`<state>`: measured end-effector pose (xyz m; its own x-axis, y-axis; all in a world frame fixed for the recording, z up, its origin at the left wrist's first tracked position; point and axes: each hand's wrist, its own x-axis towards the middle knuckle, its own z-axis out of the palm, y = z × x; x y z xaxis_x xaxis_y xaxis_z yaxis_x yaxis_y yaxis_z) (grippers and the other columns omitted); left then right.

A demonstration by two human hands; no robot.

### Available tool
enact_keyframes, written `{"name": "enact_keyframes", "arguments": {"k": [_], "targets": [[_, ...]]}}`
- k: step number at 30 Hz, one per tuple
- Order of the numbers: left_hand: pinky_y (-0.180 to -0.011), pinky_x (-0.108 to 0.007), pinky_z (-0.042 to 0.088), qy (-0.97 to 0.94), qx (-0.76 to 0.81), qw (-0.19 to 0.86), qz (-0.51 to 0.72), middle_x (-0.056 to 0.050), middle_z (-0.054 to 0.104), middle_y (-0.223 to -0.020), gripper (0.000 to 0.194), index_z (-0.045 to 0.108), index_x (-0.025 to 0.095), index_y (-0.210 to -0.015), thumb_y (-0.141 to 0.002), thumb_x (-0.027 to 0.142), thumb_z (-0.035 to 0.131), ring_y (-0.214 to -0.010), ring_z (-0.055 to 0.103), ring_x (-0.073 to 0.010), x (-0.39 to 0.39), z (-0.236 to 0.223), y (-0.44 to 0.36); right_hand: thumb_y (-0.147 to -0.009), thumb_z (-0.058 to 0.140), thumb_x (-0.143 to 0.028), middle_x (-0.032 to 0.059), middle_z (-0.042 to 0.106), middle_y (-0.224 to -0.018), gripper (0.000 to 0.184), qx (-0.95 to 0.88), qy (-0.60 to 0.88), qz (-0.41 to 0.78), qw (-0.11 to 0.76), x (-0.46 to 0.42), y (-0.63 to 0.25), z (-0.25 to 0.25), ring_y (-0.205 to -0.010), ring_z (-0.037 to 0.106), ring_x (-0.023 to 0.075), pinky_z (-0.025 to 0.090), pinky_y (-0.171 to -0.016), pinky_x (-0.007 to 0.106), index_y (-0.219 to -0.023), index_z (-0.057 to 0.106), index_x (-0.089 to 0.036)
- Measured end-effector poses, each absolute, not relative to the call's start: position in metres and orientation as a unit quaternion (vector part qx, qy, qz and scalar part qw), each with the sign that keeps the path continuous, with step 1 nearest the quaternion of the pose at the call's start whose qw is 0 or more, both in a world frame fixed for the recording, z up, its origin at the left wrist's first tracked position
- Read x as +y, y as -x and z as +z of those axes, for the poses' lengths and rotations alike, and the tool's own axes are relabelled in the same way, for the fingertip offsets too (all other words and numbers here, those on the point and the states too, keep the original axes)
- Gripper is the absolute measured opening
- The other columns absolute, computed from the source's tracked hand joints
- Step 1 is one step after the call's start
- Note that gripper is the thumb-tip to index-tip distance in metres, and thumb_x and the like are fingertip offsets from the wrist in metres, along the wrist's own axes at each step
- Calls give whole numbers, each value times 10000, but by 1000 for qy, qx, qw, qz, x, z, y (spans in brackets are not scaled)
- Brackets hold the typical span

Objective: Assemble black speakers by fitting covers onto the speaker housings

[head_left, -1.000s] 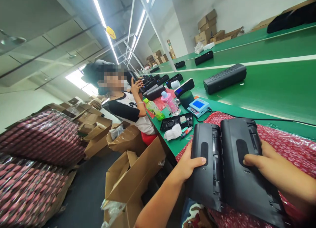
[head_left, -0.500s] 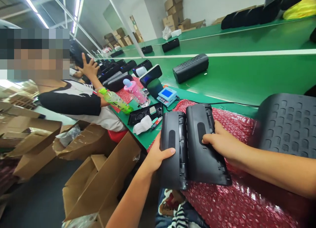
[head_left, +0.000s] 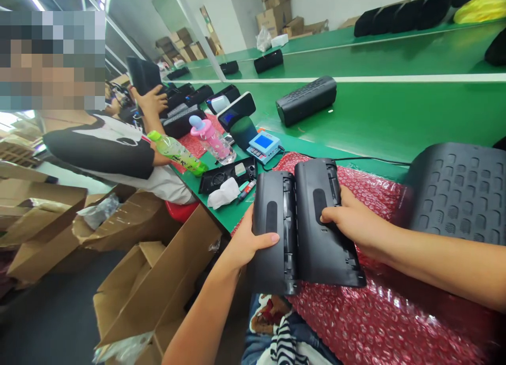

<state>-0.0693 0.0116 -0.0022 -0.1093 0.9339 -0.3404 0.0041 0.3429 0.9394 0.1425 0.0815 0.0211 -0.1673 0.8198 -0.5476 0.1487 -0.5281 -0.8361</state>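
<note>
My left hand (head_left: 253,241) is closed around the left edge of a black plastic housing half (head_left: 266,265), thumb on its face beside a dark oval pad. In my right hand (head_left: 348,214) is a second black housing half (head_left: 316,254), gripped at its right edge with the thumb by a similar oval pad. The two halves stand side by side, upright, clips and slots showing along their edges. Beneath them lies red bubble wrap (head_left: 379,312). To the right rests a large black casing (head_left: 462,191) with a raised scale pattern.
A blue tester with a screen (head_left: 264,143), a phone (head_left: 237,111), a pink bottle (head_left: 213,142), a green-labelled bottle (head_left: 177,153) and white tissue (head_left: 223,192) sit ahead. A black speaker (head_left: 306,100) lies on the green bench. At left are open cardboard boxes (head_left: 158,286) and a co-worker (head_left: 98,149).
My view has shifted slightly; both hands keep the two housing halves in nearly the same pose. The co-worker's raised hand now holds a dark panel-like object.
</note>
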Motion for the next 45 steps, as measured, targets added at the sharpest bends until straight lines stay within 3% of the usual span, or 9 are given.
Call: {"name": "enact_keyframes", "arguments": {"k": [6,21,28,35,41,45], "targets": [[-1066,-459,429,-375,607,557,426,-153,487,-1445,1140,278,155,-1486,-529,345,867,-1298,494,-375,13,-2,70,-581,588,-144,10,622,-787,602,-410,580,651,267,82,-142,21,-631,597,199,467,-486,254,-1163,450,-215],[-1056,-452,433,-389,612,549,416,-123,537,-1386,1051,354,183,-1446,-546,359,867,-1271,511,-366,11,-3,73,-604,589,-129,14,612,-814,587,-411,584,651,257,82,-142,23,-629,597,186,467,-469,232,-1166,441,-214],[-1045,-436,444,-382,587,566,434,-135,511,-1421,1178,284,185,-1491,-496,344,894,-1277,516,-361,12,-3,71,-626,577,-108,28,600,-855,570,-411,581,657,249,83,-143,24,-642,590,180,465,-472,227,-1165,421,-205],[-1040,-450,446,-392,578,570,434,-136,522,-1399,1169,282,207,-1500,-516,353,897,-1260,527,-365,10,-4,71,-608,581,-123,46,604,-904,584,-410,576,659,255,82,-144,23,-667,596,191,478,-491,250,-1166,430,-203],[-1138,-450,332,-467,610,484,419,-102,336,-1520,1219,146,306,-1531,-558,407,874,-1359,412,-339,11,-7,77,-608,576,-132,44,609,-888,627,-409,574,664,250,82,-143,26,-673,606,205,482,-497,262,-1209,412,-209],[-1165,-473,253,-538,634,419,364,-70,441,-1408,814,476,301,-1347,-621,409,828,-1326,418,-340,10,-5,81,-601,584,-141,51,613,-900,631,-414,575,659,252,82,-143,25,-685,612,209,487,-500,264,-1205,411,-202]]}}
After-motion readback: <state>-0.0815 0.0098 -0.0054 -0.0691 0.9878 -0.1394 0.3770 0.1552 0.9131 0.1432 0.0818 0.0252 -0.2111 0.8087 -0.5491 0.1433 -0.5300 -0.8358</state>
